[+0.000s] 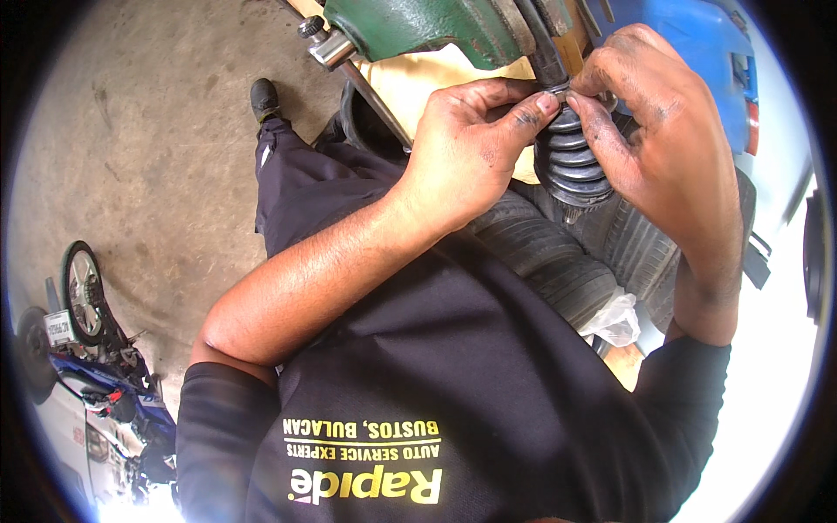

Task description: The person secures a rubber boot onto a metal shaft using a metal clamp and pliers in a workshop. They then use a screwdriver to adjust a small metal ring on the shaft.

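A black ribbed rubber boot [573, 161] hangs on a dark metal shaft [542, 54], its narrow end upward. Around that narrow neck runs a thin band [559, 90], mostly covered by fingertips. My left hand [475, 144] pinches at the band from the left, thumb on top and fingers curled behind. From the right, my right hand [658, 113] pinches the same spot between thumb and forefinger. Both hands are smudged with dark grease. Just left of the shaft is the green body of a vise [418, 30]; how it grips the shaft lies outside the picture.
The vise's steel handle [331, 49] sticks out at upper left. Several worn tires [545, 261] lie below the boot, near a clear plastic bag [615, 321]. A blue plastic container [697, 65] stands at upper right. A motorcycle [105, 349] is parked on the concrete floor [174, 113].
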A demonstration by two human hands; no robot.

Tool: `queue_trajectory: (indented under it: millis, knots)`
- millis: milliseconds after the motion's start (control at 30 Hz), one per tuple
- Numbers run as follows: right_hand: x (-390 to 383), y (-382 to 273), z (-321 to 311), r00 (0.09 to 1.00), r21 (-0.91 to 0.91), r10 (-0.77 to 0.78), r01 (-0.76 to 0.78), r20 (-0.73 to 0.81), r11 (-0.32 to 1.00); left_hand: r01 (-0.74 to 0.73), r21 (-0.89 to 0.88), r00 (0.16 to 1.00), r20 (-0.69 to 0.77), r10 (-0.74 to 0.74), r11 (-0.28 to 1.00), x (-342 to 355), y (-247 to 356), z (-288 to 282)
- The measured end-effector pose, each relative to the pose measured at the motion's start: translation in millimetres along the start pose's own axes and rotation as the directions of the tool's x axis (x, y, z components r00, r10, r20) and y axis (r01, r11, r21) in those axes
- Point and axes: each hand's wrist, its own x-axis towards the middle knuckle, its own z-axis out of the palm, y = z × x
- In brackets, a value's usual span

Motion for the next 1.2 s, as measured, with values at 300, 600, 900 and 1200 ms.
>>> queue_trajectory:
  millis: [300, 600, 900, 1200]
  knots:
    - [-8.1, 9.1, -5.8, 0.968, 0.109, 0.251, -0.251, 0.02, 0.962, 0.025, -0.037, 0.999, -0.036, -0.027, 0.999, -0.2, 0.7, 1.9]
    - [-16.2, 60.8, -4.9, 0.902, 0.533, 0.178, -0.381, 0.393, 0.755, 0.036, -0.054, 0.999, -0.015, -0.037, 0.998, 0.6, 2.7, 1.3]
    - [1.1, 40.1, -3.7, 0.931, 0.374, 0.163, -0.285, 0.325, 0.882, 0.03, -0.076, 0.999, -0.012, -0.031, 0.997, 0.7, -0.6, 2.5]
    - [-1.4, 19.4, -1.7, 0.976, 0.106, 0.153, -0.171, 0.154, 0.98, 0.04, -0.087, 0.999, -0.005, -0.04, 0.995, 1.1, -0.2, 1.4]
